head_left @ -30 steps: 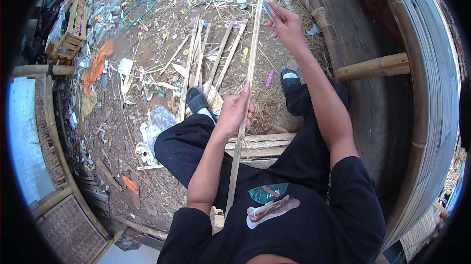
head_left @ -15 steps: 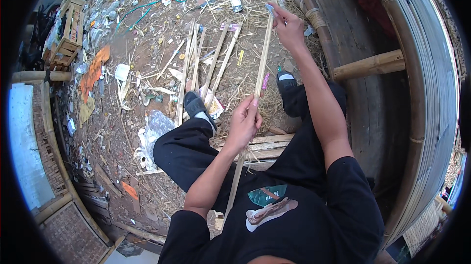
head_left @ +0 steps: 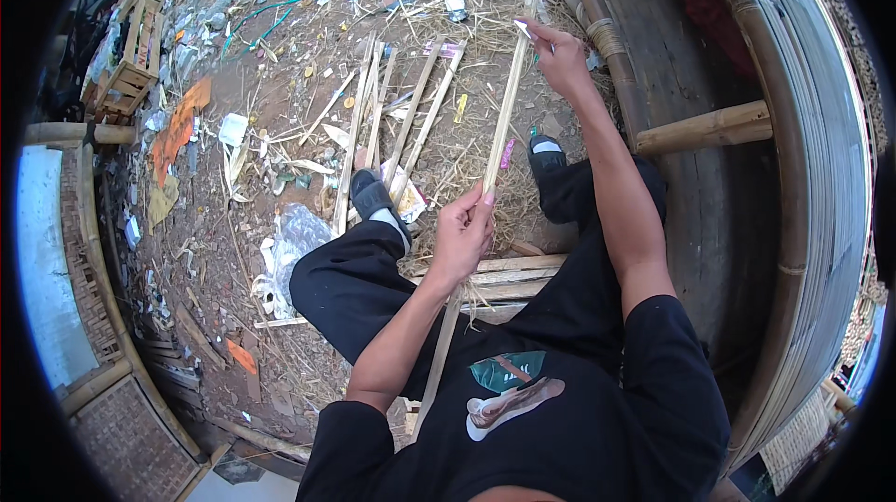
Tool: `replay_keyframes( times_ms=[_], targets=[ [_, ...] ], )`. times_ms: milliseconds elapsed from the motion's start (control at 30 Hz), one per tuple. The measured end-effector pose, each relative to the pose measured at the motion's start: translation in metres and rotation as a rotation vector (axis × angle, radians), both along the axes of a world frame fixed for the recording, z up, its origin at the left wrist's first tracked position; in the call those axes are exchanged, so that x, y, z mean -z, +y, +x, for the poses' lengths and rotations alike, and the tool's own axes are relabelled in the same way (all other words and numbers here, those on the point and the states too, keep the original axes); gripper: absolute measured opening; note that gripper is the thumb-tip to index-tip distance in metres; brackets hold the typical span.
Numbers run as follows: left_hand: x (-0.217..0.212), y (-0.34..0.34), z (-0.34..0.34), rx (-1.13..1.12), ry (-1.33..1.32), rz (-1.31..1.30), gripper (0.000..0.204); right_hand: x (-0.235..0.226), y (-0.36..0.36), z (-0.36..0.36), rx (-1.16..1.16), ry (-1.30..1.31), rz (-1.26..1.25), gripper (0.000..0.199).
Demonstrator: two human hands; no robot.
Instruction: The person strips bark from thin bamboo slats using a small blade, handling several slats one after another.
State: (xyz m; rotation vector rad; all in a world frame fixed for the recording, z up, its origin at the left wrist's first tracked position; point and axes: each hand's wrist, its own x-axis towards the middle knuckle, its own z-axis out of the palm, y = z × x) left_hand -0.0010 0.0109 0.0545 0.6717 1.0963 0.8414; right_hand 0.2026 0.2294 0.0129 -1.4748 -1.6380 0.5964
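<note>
A long, narrow bamboo strip [head_left: 504, 119] slants from the far ground back toward my waist. Partway along it, my left hand [head_left: 465, 239] is closed round the strip, thumb lying on top. Thin, curled shavings [head_left: 471, 297] hang at the strip just below that hand. Farther up, my right hand [head_left: 563, 59] pinches a small, pale, blade-like tool [head_left: 523, 28] at the strip's edge, near its far end. The fingers partly cover this tool, so its exact kind is unclear.
Several cut bamboo strips [head_left: 411, 110] lie on the littered ground beside my left sandal [head_left: 371, 196]. A clear plastic bag [head_left: 301, 241] is by my left knee. Bamboo framing [head_left: 705, 124] runs along the right. A wooden crate [head_left: 135, 59] stands far left.
The strip's far end has shifted slightly right and nearer. My right hand has moved slightly nearer along with it, and the pale tool shows at a different angle. My left hand keeps its grip.
</note>
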Motion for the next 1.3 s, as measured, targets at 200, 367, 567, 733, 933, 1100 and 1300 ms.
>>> replay_keyframes(
  times_ms=[200, 367, 567, 733, 933, 1100, 1300],
  targets=[
    [0.013, -0.004, -0.008, -0.002, 0.052, 0.018, 0.026, 0.002, -0.008, -0.008, -0.068, -0.024, -0.248, 0.035],
    [0.013, -0.004, -0.011, -0.005, 0.059, -0.008, 0.023, 0.006, -0.013, -0.011, -0.131, -0.051, -0.252, 0.034],
    [0.016, -0.005, -0.01, -0.035, 0.06, -0.006, 0.021, -0.006, -0.019, -0.015, -0.148, -0.047, -0.362, 0.036],
    [0.01, 0.003, -0.012, -0.018, 0.064, -0.054, 0.019, 0.016, -0.016, -0.017, -0.234, -0.026, -0.354, 0.036],
    [0.018, 0.002, -0.012, -0.06, 0.088, -0.03, 0.019, 0.003, -0.026, -0.031, -0.318, -0.012, -0.451, 0.036],
    [0.015, 0.009, -0.013, -0.081, 0.056, -0.064, 0.019, 0.026, -0.031, -0.035, -0.417, 0.031, -0.282, 0.037],
    [0.021, 0.009, -0.017, -0.03, 0.107, -0.055, 0.031, 0.023, -0.034, -0.038, -0.373, 0.03, -0.281, 0.038]
  ],
)
